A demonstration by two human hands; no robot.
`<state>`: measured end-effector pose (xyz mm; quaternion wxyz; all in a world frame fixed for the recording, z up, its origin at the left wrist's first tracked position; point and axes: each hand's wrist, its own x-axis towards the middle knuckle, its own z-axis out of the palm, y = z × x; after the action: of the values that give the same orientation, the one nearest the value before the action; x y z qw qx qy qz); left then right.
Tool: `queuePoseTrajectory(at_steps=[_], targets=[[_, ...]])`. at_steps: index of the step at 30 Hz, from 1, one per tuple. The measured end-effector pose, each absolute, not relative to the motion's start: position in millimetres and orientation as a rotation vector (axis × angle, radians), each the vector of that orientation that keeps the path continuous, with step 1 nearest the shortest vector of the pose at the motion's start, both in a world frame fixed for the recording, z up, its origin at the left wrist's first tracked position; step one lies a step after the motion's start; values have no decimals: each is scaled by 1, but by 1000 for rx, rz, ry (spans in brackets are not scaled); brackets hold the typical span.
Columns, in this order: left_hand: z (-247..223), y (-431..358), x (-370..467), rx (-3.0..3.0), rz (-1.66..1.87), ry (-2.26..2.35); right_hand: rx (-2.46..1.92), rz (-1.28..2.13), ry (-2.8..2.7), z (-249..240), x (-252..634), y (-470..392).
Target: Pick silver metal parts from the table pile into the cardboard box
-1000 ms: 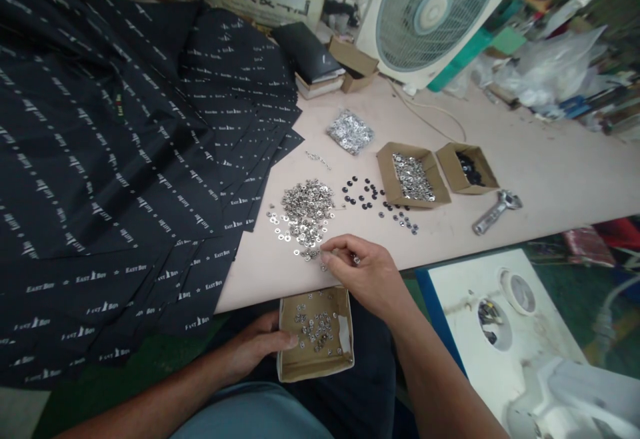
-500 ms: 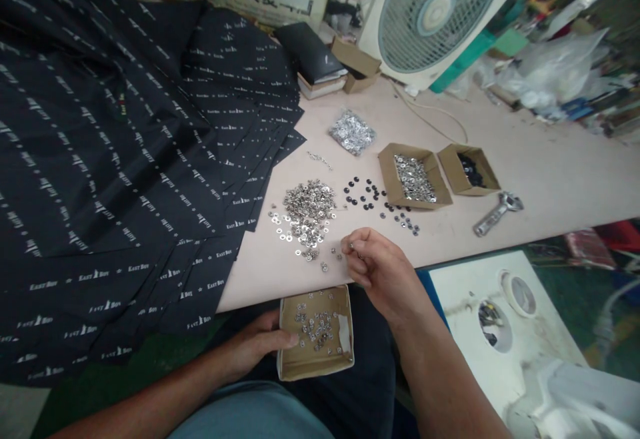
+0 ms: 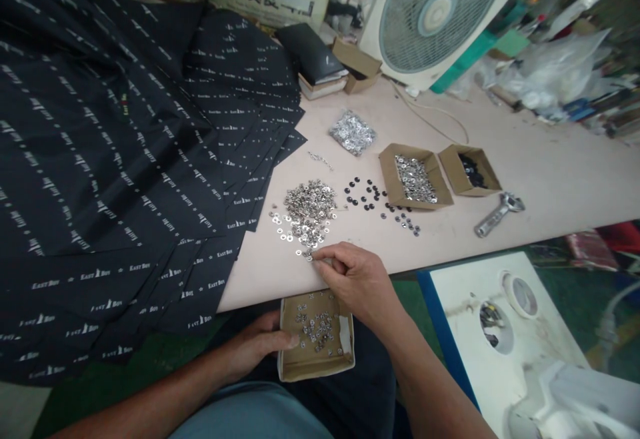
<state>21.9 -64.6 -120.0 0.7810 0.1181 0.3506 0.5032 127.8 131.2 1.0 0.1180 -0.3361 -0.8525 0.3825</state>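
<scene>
My left hand [image 3: 267, 338] grips the left wall of a small open cardboard box [image 3: 300, 371], its thumb over the rim. Scattered silver snap button parts [image 3: 319, 332] lie inside. The box sits just below the table edge, over my lap. At the table's front, my right hand [image 3: 355, 276] is closed in a pinch, fingertips at a few metal snap button parts [image 3: 309, 255]. Part of the box's upper right corner is hidden behind that hand. Just beyond the fingertips spreads a loose pile of silver snap button parts [image 3: 310, 209], with flat shiny discs along its left side.
Black round caps [image 3: 364, 198] are strewn right of the pile. Behind stand a cardboard box of silver parts [image 3: 443, 203] and another with black caps [image 3: 487, 190]. Nearby are a metal tool [image 3: 493, 219], a bag of parts [image 3: 352, 132], a fan [image 3: 435, 16] and printed black fabric [image 3: 150, 159].
My right hand has moved left and slightly down, from open table to the small parts at the pile's front edge. My left hand and the box have stayed in place.
</scene>
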Motion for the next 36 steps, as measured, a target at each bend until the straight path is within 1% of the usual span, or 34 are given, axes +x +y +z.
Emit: queuePoseTrajectory(at_steps=[6,9,12,15,17,19,22,24,26,29,31,34,36], targets=[[-116,-63,22,265,1102,744,-974,966,-2572,-3,125,131],[-118,-64,22,266,1107,749,-1039,1024,-2532,0,125,130],[-120,-66,22,258,1103,749,-1179,1341,-2260,6,129,132],[-121,-66,22,260,1090,775,-1239,1843,-1666,12,132,137],[-120,-64,22,264,1086,793,-1180,2084,-1281,15,133,140],[-119,-63,22,263,1085,797,-1114,2205,-1070,15,132,143],[-118,-63,21,266,1086,791,-1101,2249,-1025,14,130,144],[-117,-63,21,273,1087,793,-1138,2208,-1136,14,128,143],[-117,-64,22,274,1088,799,-1190,2077,-1416,14,126,142],[-118,-65,23,270,1097,770,-1198,1723,-2011,16,120,140],[-118,-65,23,274,1106,744,-1142,1476,-2312,15,117,139],[-119,-65,23,281,1112,741,-1055,1225,-2530,11,112,139],[-120,-65,22,283,1108,745,-1042,1147,-2580,8,110,139]])
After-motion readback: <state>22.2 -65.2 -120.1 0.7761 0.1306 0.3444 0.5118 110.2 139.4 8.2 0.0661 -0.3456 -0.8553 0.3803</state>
